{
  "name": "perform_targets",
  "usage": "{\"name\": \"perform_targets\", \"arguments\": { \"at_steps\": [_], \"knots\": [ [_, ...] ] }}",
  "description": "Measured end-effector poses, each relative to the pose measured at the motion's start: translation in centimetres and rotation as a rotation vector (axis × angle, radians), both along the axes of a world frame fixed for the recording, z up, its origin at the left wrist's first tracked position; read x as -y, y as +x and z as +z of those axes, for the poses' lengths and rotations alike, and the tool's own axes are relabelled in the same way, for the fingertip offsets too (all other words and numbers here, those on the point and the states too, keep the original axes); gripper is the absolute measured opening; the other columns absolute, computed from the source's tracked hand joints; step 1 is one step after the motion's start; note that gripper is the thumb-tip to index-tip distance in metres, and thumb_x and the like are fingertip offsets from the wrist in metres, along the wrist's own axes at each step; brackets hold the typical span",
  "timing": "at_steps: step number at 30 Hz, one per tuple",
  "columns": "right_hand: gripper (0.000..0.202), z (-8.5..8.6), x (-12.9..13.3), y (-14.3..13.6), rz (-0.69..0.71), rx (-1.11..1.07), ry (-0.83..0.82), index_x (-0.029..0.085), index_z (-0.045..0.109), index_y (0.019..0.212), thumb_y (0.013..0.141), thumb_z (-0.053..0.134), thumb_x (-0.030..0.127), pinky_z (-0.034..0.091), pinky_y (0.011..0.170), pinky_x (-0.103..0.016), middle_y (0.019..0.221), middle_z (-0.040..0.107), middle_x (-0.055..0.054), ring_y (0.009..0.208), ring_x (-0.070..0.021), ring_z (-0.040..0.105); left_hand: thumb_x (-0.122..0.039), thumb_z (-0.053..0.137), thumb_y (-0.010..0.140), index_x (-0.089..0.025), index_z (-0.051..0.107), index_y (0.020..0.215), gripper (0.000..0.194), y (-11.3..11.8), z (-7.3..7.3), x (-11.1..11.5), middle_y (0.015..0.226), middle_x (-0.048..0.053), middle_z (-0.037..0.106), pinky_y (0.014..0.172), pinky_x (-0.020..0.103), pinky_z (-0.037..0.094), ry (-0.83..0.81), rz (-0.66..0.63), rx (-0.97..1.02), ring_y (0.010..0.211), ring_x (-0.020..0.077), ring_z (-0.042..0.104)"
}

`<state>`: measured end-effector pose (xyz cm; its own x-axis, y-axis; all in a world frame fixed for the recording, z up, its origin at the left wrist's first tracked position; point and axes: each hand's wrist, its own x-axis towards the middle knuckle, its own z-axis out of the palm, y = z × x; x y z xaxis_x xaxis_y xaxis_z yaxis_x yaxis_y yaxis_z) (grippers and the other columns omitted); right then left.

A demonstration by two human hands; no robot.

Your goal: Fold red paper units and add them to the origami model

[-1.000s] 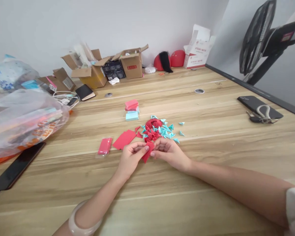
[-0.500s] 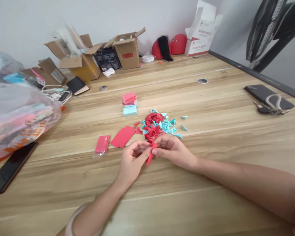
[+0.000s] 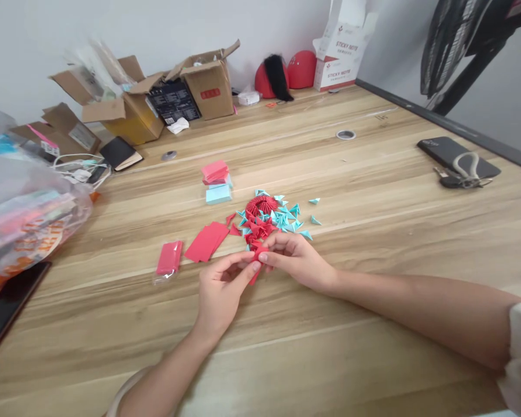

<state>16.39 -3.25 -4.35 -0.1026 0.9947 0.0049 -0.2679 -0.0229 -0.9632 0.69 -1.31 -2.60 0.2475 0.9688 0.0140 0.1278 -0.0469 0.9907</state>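
Between my two hands is a partly folded piece of red paper (image 3: pixel 256 259). My left hand (image 3: pixel 226 286) pinches it with thumb and fingers from the left, and my right hand (image 3: pixel 296 260) pinches it from the right. The fingertips cover much of the paper. Just beyond them lies a pile of folded red paper pieces (image 3: pixel 259 228). Folded light-blue paper triangles (image 3: pixel 286 219) are scattered to its right. A ring of red folded pieces (image 3: pixel 261 204) sits behind the pile. Flat red paper sheets (image 3: pixel 206 242) are fanned out left of the pile.
A wrapped red paper pack (image 3: pixel 169 258) lies left of the sheets. Stacks of red paper (image 3: pixel 215 171) and blue paper (image 3: pixel 219 194) stand farther back. Plastic bag (image 3: pixel 30 214) and phone (image 3: pixel 13 307) are at left; a black case with keys (image 3: pixel 458 159) at right. Cardboard boxes (image 3: pixel 208 87) line the wall.
The whole view has shifted, so things appear farther left. Both hands keep their hold on the red paper, whose lower strip now shows less below the fingers.
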Motion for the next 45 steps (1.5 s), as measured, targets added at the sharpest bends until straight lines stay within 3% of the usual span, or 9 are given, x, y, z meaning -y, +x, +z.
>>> {"name": "perform_targets", "arguments": {
  "at_steps": [6, 45],
  "knots": [
    [0.030, 0.13, -0.15, 0.01, -0.011, 0.000, -0.016, 0.015, 0.063, 0.074, 0.073, 0.068, 0.044, 0.050, 0.059, -0.023, 0.067, 0.064, 0.000, 0.057, -0.0086, 0.059, -0.022, 0.076, 0.065, -0.016, 0.074, 0.081, 0.017, -0.05, -0.24, -0.12, 0.072, 0.003, 0.073, 0.060, 0.022, 0.055, 0.012, 0.033, -0.021, 0.063, 0.0127, 0.065],
    [0.021, 0.01, -0.13, 0.28, 0.044, 0.033, 0.018, 0.014, 0.060, 0.074, 0.080, 0.062, 0.034, 0.049, 0.061, -0.024, 0.063, 0.060, 0.000, 0.060, -0.0103, 0.057, -0.024, 0.071, 0.071, -0.019, 0.074, 0.083, 0.013, 0.09, 0.15, -0.01, 0.078, 0.003, 0.075, 0.065, 0.024, 0.057, 0.102, -0.011, -0.118, 0.070, 0.0160, 0.069]
  ]
}}
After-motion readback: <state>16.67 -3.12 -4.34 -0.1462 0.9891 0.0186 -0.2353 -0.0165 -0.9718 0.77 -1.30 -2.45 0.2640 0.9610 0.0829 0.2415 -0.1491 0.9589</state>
